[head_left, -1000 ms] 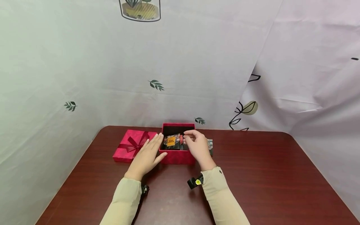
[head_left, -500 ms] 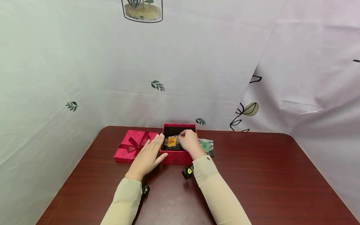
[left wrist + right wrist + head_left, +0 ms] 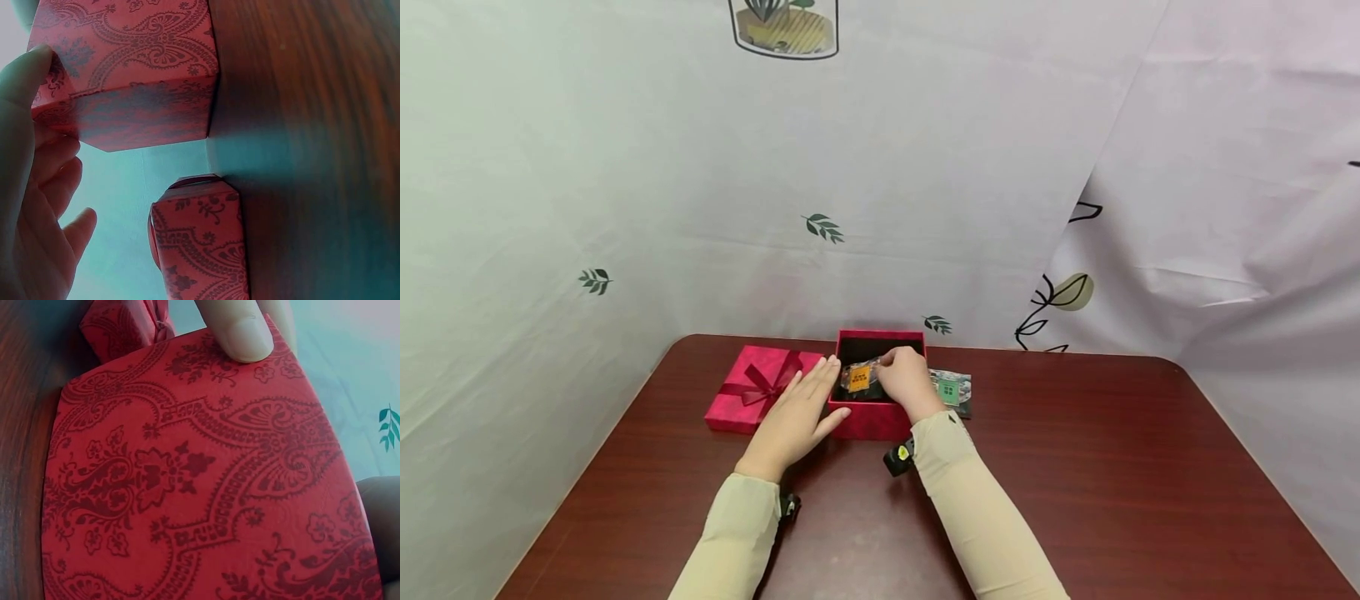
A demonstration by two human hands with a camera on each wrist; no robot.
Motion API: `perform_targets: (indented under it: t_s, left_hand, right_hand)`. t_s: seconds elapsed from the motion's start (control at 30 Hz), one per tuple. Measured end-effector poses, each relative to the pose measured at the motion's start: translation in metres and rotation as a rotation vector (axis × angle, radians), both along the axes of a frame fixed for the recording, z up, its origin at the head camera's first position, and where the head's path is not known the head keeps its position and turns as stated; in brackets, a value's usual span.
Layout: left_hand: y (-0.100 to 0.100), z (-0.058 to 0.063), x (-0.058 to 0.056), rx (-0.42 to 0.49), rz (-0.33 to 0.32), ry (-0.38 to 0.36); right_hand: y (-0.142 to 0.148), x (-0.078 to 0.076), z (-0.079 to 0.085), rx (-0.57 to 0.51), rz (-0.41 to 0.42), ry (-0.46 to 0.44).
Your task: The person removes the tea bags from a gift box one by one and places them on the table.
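Note:
In the head view an uncovered red gift box (image 3: 871, 422) holds packets, the visible one a dark packet (image 3: 860, 379) with an orange label. My left hand (image 3: 792, 423) lies along the box's left side with fingers straight. Its thumb (image 3: 36, 69) touches the patterned front in the left wrist view. My right hand (image 3: 908, 385) reaches over the rim into the box, fingers bent down at the packet's right edge. Its fingertips are mostly hidden, so I cannot tell whether they pinch a packet. In the right wrist view the box front (image 3: 187, 481) fills most of the picture.
Left of the box lies its red lid (image 3: 747, 408) with a dark red ribbon bow, partly behind my left hand. A green-labelled packet (image 3: 953, 392) lies on the brown table (image 3: 1112, 483) to the right. A patterned cloth (image 3: 715, 167) hangs behind the table.
My right hand has moved left and down into the box, uncovering the green-labelled packet on the right, then stayed nearly still. The left hand keeps its place against the box.

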State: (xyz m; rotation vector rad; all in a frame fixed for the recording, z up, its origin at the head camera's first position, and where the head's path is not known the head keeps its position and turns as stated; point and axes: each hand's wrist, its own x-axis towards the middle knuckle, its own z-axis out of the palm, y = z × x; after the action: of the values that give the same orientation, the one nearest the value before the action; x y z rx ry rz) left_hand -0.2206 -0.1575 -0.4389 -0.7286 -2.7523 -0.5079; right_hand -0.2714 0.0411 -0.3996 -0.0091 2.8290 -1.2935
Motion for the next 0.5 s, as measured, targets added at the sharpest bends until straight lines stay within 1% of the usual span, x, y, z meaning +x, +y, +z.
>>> perform_targets:
  t_s: [0.1,0.27,0.37,0.5]
  left_hand:
    - [0.0003,-0.0004,0.0002,0.004,0.001,0.003]
    - [0.0007,-0.0001,0.0004,0.004,-0.001,0.001]
    - [0.0007,0.0004,0.0004,0.002,0.005,-0.013]
    - [0.0008,0.0008,0.0004,0.001,0.007,-0.024]
  right_hand:
    - [0.0006,-0.0007,-0.0005,-0.039,-0.005,-0.006]
    - [0.0007,-0.0025,-0.0008,-0.132,-0.008,-0.063]
    - [0.001,-0.0034,-0.0012,-0.144,0.002,-0.083]
    - [0.0013,-0.0042,-0.0019,-0.132,0.012,-0.092]
